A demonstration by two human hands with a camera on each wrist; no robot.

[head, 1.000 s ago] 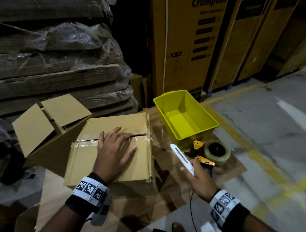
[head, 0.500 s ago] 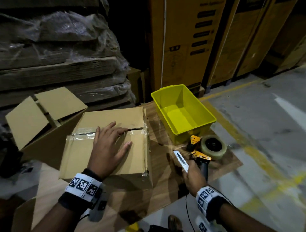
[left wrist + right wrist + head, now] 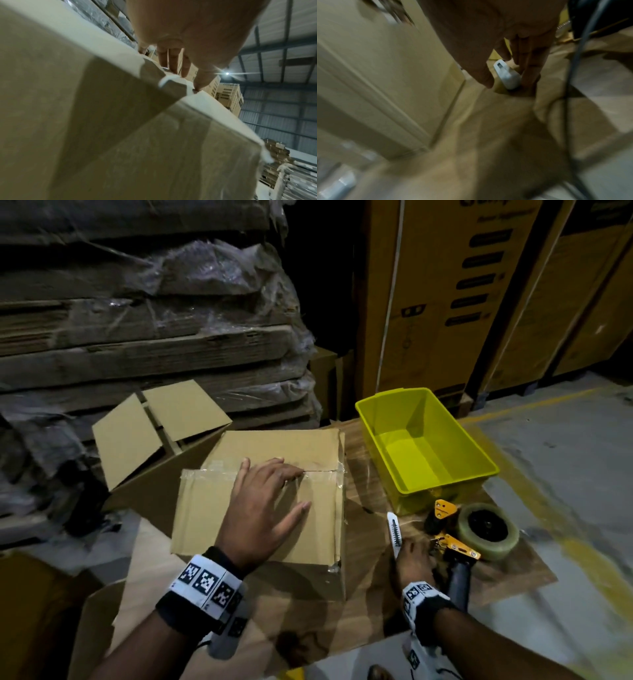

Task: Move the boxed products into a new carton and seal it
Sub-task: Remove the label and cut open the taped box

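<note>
A closed brown carton (image 3: 267, 446) with clear tape along its top seam stands on a cardboard mat. My left hand (image 3: 267, 505) lies flat on its lid with the fingers spread over the seam. From the left wrist view the left hand (image 3: 173, 63) has its fingertips resting on the carton's (image 3: 102, 135) top edge. My right hand (image 3: 412, 559) is low over the mat to the carton's right and pinches a white box cutter (image 3: 394, 530). In the blurred right wrist view, thumb and fingers of the right hand (image 3: 509, 83) hold the cutter (image 3: 502, 70) against the mat.
An open brown carton (image 3: 161, 484) with raised flaps stands left of the taped one. An empty yellow bin (image 3: 448, 489) sits at the back right. A yellow tape dispenser (image 3: 459, 549) with a clear tape roll (image 3: 489, 530) lies beside my right hand. Wrapped pallets and tall cartons stand behind.
My right hand has lowered the box cutter from the air down to the mat beside the tape dispenser. My left hand has stayed flat on the carton lid.
</note>
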